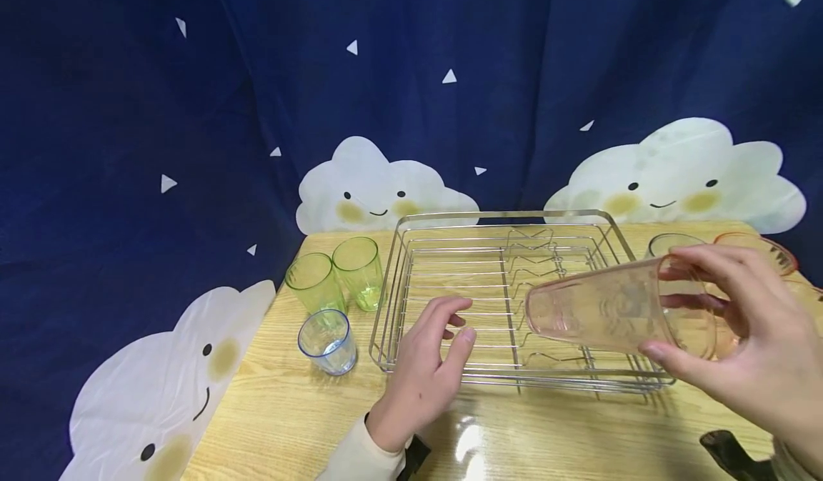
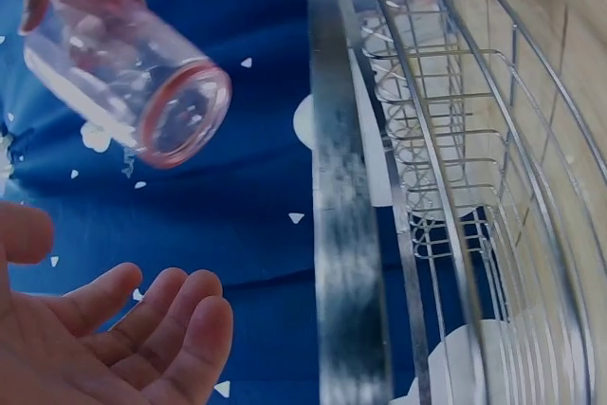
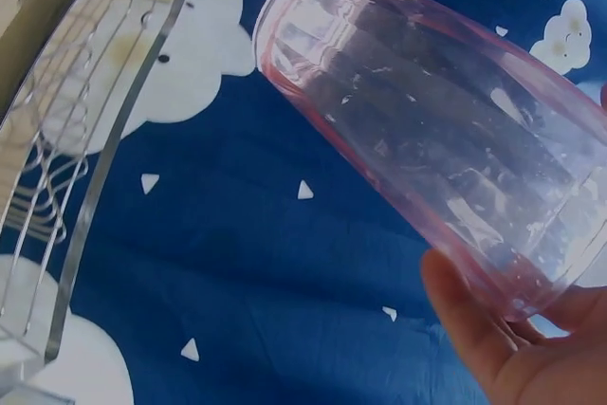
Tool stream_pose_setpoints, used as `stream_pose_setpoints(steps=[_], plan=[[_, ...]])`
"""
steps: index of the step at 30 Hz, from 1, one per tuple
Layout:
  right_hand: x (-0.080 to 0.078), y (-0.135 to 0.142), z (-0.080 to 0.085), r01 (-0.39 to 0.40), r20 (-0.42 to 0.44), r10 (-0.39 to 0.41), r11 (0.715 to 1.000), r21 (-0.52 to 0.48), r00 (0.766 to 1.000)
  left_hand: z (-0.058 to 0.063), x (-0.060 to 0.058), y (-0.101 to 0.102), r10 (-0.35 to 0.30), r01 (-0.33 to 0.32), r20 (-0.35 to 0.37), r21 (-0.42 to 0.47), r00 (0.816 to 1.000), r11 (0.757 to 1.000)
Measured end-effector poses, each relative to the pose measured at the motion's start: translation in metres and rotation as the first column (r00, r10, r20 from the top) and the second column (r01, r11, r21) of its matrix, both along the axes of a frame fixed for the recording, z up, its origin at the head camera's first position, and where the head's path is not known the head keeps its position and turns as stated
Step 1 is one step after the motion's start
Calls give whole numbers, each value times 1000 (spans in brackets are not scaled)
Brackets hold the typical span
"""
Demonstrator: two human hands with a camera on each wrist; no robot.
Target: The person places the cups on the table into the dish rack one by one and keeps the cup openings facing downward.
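Behind both hands hangs a navy curtain [image 1: 411, 102] with smiling clouds. Below them is a wooden table [image 1: 270, 409], bearing a wire rack [image 1: 501, 214] under and between the hands. The right hand [image 1: 752, 324] grips a clear pink tumbler [image 1: 591, 309] around its rim end; tilted nearly level above the rack, it points toward the left hand [image 1: 424, 370], whose relaxed fingers bend slightly, thumb apart. Left of that hand stand two green tumblers [image 1: 315, 284] and a shorter blue-rimmed glass [image 1: 329, 349].
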State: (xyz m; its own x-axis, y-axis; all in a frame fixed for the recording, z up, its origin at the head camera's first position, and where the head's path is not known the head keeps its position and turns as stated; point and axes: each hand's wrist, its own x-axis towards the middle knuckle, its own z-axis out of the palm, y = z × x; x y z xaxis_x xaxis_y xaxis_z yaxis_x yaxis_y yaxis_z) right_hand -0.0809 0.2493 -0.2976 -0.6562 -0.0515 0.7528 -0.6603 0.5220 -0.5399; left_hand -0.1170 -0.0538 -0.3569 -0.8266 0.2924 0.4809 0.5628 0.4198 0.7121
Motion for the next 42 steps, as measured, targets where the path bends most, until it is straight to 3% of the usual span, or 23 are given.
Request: stream_pose_setpoints(steps=[4,10,14,17,27,34,42], plan=[[2,-7,1,-9,3,9,1000,5,1000,-3,-3,0,-10,10,18,0,1000,1000],[4,-14,1,-98,4,99,995,-31,995,-4,-5,-1,-18,17,69,21,997,1000],[4,-19,0,-221,-20,220,968,-116,975,-4,-6,-2,24,-29,105,42,994,999],[2,-22,-1,-312,-48,309,932,-185,950,-3,-6,-2,46,-51,117,44,992,998],[2,-30,-3,-396,-63,392,889,-229,918,-1,-4,4,11,-19,178,43,984,999],[0,-38,-5,-434,-89,425,875,-214,901,2,-1,6,-44,30,180,77,983,997],[-2,-48,-6,-440,-91,431,872,-215,898,-4,-3,9,-174,155,98,175,980,972]])
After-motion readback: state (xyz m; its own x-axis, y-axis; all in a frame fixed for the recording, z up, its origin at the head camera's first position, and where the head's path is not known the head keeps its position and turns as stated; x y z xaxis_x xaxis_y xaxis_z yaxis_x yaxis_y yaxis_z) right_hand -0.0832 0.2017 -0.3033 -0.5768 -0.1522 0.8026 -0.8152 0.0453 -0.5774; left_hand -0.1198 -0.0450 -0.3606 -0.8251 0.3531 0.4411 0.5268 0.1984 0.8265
